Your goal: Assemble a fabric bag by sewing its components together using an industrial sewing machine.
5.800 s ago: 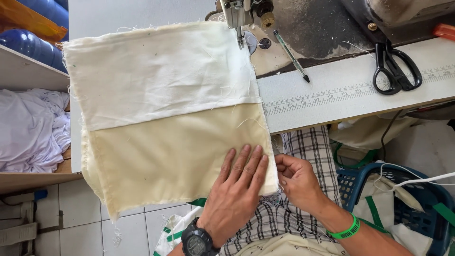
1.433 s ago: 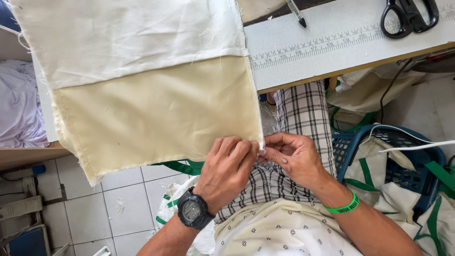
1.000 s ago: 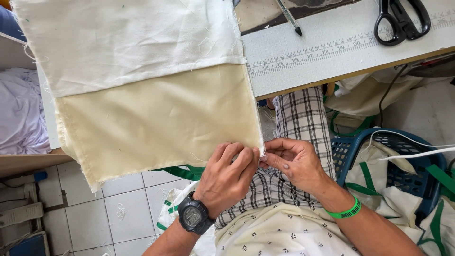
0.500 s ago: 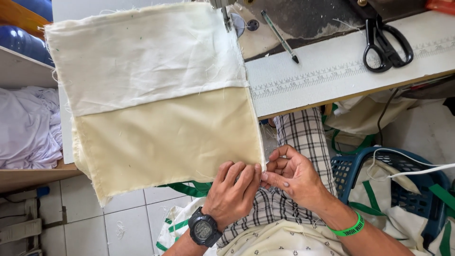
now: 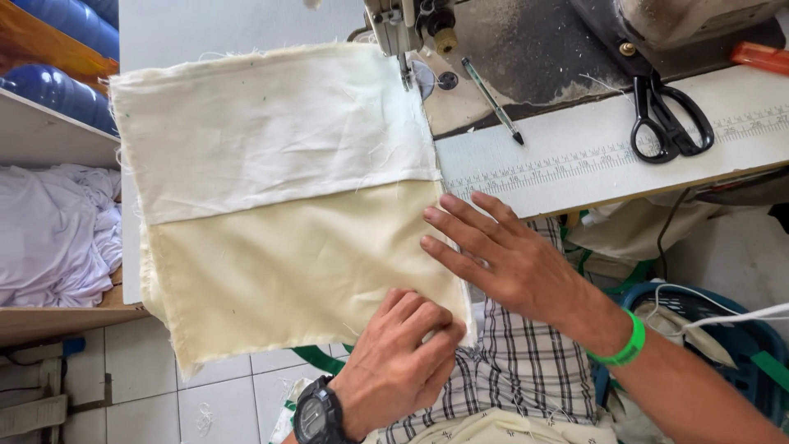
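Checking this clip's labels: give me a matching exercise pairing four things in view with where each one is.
Things:
1. scissors
2. pen
3. left hand
4. right hand

Places:
A. flat on the fabric's lower right corner
B. on the dark machine bed, tip toward the ruler strip
C. at the fabric's right edge, fingers spread
D. across the white ruler strip, far right

Pairs: 1-D, 2-B, 3-A, 4-C
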